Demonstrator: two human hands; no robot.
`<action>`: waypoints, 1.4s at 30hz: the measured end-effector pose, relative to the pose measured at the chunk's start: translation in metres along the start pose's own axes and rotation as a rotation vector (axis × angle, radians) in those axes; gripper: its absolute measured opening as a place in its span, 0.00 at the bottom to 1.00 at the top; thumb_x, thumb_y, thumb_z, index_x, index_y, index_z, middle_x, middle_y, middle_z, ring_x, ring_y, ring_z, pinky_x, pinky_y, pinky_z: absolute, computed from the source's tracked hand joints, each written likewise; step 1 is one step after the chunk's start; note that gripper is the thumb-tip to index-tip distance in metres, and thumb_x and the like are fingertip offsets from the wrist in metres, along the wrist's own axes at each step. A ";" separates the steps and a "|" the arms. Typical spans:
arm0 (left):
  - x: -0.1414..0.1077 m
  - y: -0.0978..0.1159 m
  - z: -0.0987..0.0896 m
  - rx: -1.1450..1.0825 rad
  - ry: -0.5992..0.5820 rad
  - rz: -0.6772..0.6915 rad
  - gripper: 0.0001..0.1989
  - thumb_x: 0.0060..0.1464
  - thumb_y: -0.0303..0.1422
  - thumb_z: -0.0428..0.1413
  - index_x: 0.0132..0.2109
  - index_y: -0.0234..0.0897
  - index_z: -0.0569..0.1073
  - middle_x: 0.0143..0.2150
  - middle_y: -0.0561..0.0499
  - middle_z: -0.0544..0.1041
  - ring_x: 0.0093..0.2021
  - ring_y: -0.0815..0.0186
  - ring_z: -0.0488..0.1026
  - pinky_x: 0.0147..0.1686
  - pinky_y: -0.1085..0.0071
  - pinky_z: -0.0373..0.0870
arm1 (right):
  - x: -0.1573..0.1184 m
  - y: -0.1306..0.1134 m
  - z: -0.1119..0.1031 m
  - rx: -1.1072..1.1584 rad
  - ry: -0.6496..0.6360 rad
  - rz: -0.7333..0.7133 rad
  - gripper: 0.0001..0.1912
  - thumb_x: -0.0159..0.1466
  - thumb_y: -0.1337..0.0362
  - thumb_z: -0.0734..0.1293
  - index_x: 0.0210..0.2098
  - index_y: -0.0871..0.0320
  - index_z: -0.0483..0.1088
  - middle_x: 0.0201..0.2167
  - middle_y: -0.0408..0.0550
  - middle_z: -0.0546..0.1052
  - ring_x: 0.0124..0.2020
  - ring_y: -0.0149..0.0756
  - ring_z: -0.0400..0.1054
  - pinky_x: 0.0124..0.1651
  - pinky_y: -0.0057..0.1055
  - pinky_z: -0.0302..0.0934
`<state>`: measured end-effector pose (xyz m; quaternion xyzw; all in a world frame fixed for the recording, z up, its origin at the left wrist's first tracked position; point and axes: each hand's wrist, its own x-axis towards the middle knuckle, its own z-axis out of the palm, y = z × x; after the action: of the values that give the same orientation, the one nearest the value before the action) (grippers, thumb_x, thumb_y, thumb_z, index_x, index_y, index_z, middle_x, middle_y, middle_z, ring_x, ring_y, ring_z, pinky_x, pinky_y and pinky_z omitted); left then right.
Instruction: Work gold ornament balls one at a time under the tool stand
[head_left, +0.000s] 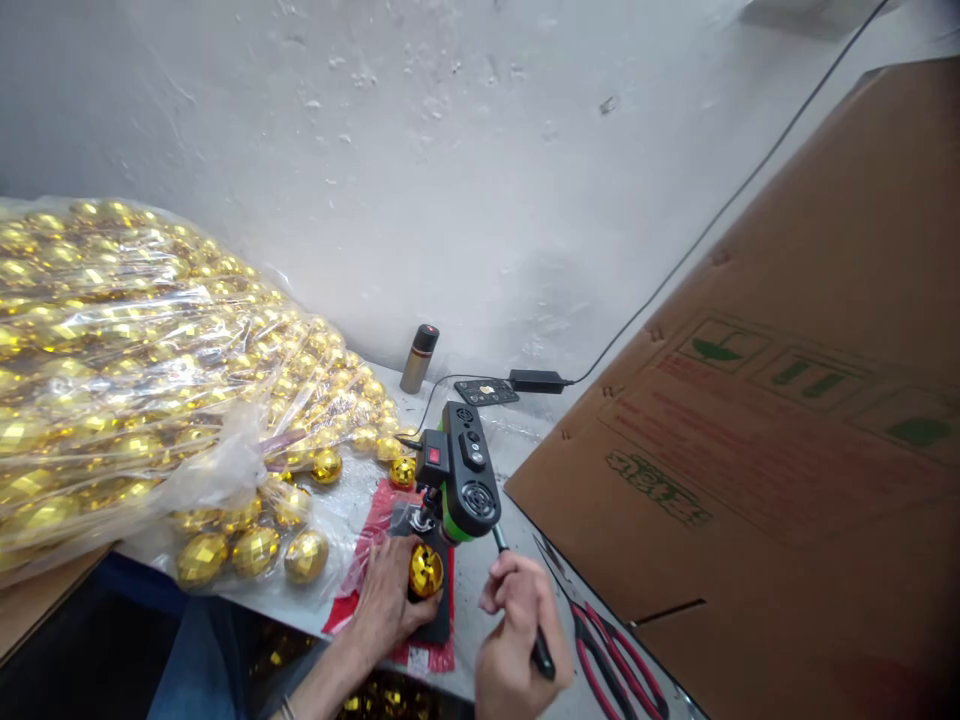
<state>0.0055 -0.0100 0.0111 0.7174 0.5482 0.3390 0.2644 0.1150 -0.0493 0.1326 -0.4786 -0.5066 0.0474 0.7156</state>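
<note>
My left hand [384, 592] is closed round a shiny gold faceted ball [427, 572], its thumb and fingers on the ball's side. The ball rests over the dark base [433, 628] of a small bench machine that looks like a mini drill press [471, 470]. The machine has a black and green head and a red switch [434, 455]. My right hand [519, 625] grips the lever [543, 655] at the machine's right side; its black end shows below my fist. Whether a bit touches the ball is hidden under the head. Red plastic [352, 600] lies beneath the base.
On the left bulges a large clear bag [135, 340] of gold balls, several loose balls [255, 550] by its mouth. Red-handled shears [615, 655] lie right of my right hand, beside a big cardboard box [765, 420]. A spray can [420, 358] and power adapter [538, 381] sit near the wall.
</note>
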 end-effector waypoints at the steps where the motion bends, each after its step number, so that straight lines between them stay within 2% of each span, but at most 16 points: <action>1: -0.005 -0.003 0.000 0.006 -0.016 0.013 0.28 0.51 0.32 0.66 0.60 0.35 0.76 0.54 0.36 0.84 0.55 0.41 0.80 0.58 0.42 0.75 | 0.010 -0.009 0.001 -0.020 -0.012 0.033 0.19 0.77 0.56 0.63 0.31 0.56 0.70 0.25 0.39 0.69 0.22 0.27 0.60 0.26 0.27 0.54; 4: -0.018 -0.015 -0.007 0.045 -0.040 0.107 0.36 0.51 0.36 0.70 0.66 0.37 0.73 0.62 0.34 0.81 0.60 0.39 0.78 0.59 0.43 0.76 | 0.027 -0.023 0.001 -0.038 -0.043 0.025 0.20 0.77 0.54 0.64 0.30 0.56 0.71 0.23 0.38 0.68 0.21 0.27 0.60 0.27 0.27 0.54; 6: -0.017 -0.022 -0.022 0.112 -0.009 0.174 0.41 0.52 0.43 0.71 0.70 0.38 0.69 0.67 0.34 0.77 0.64 0.39 0.76 0.61 0.43 0.76 | 0.025 -0.021 0.000 -0.031 -0.036 -0.008 0.21 0.77 0.54 0.65 0.29 0.56 0.71 0.24 0.39 0.69 0.21 0.27 0.60 0.27 0.27 0.55; 7: -0.012 -0.024 -0.033 0.167 0.027 0.174 0.41 0.55 0.46 0.69 0.71 0.39 0.68 0.68 0.34 0.77 0.65 0.40 0.75 0.62 0.44 0.75 | 0.022 -0.018 0.001 -0.024 -0.025 -0.018 0.20 0.77 0.55 0.64 0.29 0.56 0.71 0.24 0.40 0.70 0.21 0.27 0.60 0.27 0.27 0.55; 9: 0.008 -0.024 -0.062 0.325 0.110 0.055 0.27 0.67 0.43 0.59 0.68 0.38 0.71 0.67 0.36 0.77 0.66 0.45 0.75 0.65 0.46 0.73 | 0.013 -0.012 0.001 0.000 -0.007 -0.028 0.20 0.77 0.56 0.64 0.30 0.56 0.71 0.26 0.41 0.71 0.21 0.27 0.60 0.27 0.27 0.56; 11: 0.036 -0.023 -0.091 0.509 0.152 -0.231 0.18 0.70 0.36 0.54 0.61 0.34 0.76 0.66 0.34 0.78 0.67 0.46 0.74 0.67 0.50 0.70 | 0.006 -0.007 0.003 0.025 0.001 -0.031 0.19 0.77 0.57 0.65 0.30 0.56 0.71 0.26 0.41 0.72 0.21 0.27 0.61 0.26 0.27 0.57; 13: 0.062 -0.023 -0.114 0.554 0.178 -0.360 0.18 0.70 0.31 0.50 0.58 0.24 0.76 0.60 0.23 0.79 0.62 0.39 0.78 0.63 0.45 0.72 | 0.002 -0.005 0.004 0.036 -0.004 -0.034 0.18 0.77 0.58 0.65 0.31 0.56 0.71 0.26 0.41 0.72 0.21 0.27 0.61 0.25 0.27 0.57; 16: 0.088 -0.028 -0.128 0.536 0.174 -0.445 0.18 0.72 0.33 0.50 0.58 0.22 0.74 0.54 0.21 0.81 0.57 0.37 0.81 0.57 0.45 0.76 | 0.001 -0.003 0.005 0.041 -0.010 -0.045 0.17 0.77 0.59 0.64 0.31 0.56 0.71 0.26 0.41 0.71 0.20 0.26 0.61 0.24 0.26 0.57; 20: 0.103 -0.034 -0.123 0.427 0.127 -0.500 0.22 0.71 0.39 0.52 0.61 0.24 0.71 0.53 0.21 0.83 0.56 0.37 0.83 0.55 0.48 0.77 | -0.001 -0.002 0.004 0.051 -0.013 -0.044 0.17 0.77 0.60 0.63 0.31 0.56 0.70 0.26 0.40 0.70 0.19 0.25 0.60 0.24 0.26 0.56; 25: 0.114 -0.033 -0.128 0.166 0.068 -0.461 0.21 0.65 0.37 0.58 0.60 0.30 0.74 0.59 0.27 0.82 0.63 0.39 0.79 0.62 0.50 0.72 | -0.006 0.002 0.000 0.027 -0.047 -0.031 0.17 0.77 0.60 0.63 0.31 0.55 0.69 0.26 0.40 0.69 0.22 0.27 0.61 0.27 0.26 0.58; 27: 0.113 -0.029 -0.132 0.021 0.049 -0.435 0.22 0.64 0.39 0.57 0.61 0.32 0.75 0.60 0.31 0.83 0.61 0.44 0.80 0.59 0.55 0.75 | -0.005 0.002 0.000 0.030 -0.049 -0.041 0.18 0.77 0.61 0.63 0.29 0.55 0.68 0.27 0.41 0.70 0.24 0.28 0.62 0.28 0.26 0.59; 30: 0.097 -0.020 -0.129 -0.191 0.029 -0.386 0.27 0.68 0.48 0.50 0.64 0.36 0.73 0.62 0.38 0.82 0.56 0.52 0.83 0.48 0.64 0.80 | -0.001 -0.002 0.002 0.034 -0.045 -0.055 0.19 0.77 0.63 0.63 0.28 0.55 0.67 0.27 0.40 0.70 0.25 0.27 0.63 0.29 0.25 0.60; 33: 0.074 -0.014 -0.109 -0.385 0.020 -0.316 0.31 0.64 0.55 0.51 0.63 0.38 0.75 0.62 0.41 0.82 0.56 0.54 0.82 0.49 0.64 0.80 | 0.007 -0.007 0.005 0.036 -0.038 -0.042 0.18 0.77 0.63 0.63 0.29 0.55 0.68 0.27 0.40 0.69 0.24 0.27 0.62 0.28 0.25 0.58; 37: 0.045 -0.015 -0.063 -0.607 0.019 -0.260 0.31 0.53 0.56 0.62 0.54 0.36 0.78 0.51 0.41 0.87 0.53 0.50 0.83 0.56 0.57 0.79 | 0.014 -0.013 0.006 0.020 -0.041 -0.025 0.17 0.78 0.61 0.62 0.30 0.55 0.68 0.26 0.39 0.68 0.23 0.28 0.61 0.27 0.26 0.57; 40: 0.026 -0.016 -0.035 -0.506 0.036 -0.233 0.27 0.56 0.51 0.62 0.56 0.38 0.77 0.52 0.42 0.87 0.54 0.48 0.83 0.59 0.52 0.78 | 0.015 -0.015 0.004 0.000 -0.051 -0.064 0.18 0.78 0.62 0.62 0.30 0.55 0.68 0.25 0.39 0.67 0.24 0.29 0.62 0.29 0.27 0.58; 42: 0.016 -0.016 -0.026 -0.382 0.046 -0.181 0.27 0.57 0.47 0.62 0.60 0.40 0.75 0.57 0.40 0.85 0.57 0.46 0.82 0.61 0.47 0.77 | 0.014 -0.015 0.003 -0.013 -0.067 -0.088 0.17 0.78 0.63 0.62 0.31 0.55 0.69 0.26 0.40 0.68 0.24 0.29 0.63 0.29 0.26 0.58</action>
<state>-0.0218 0.0100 0.0188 0.5942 0.5420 0.4278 0.4125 0.1136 -0.0474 0.1533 -0.4586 -0.5509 0.0287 0.6967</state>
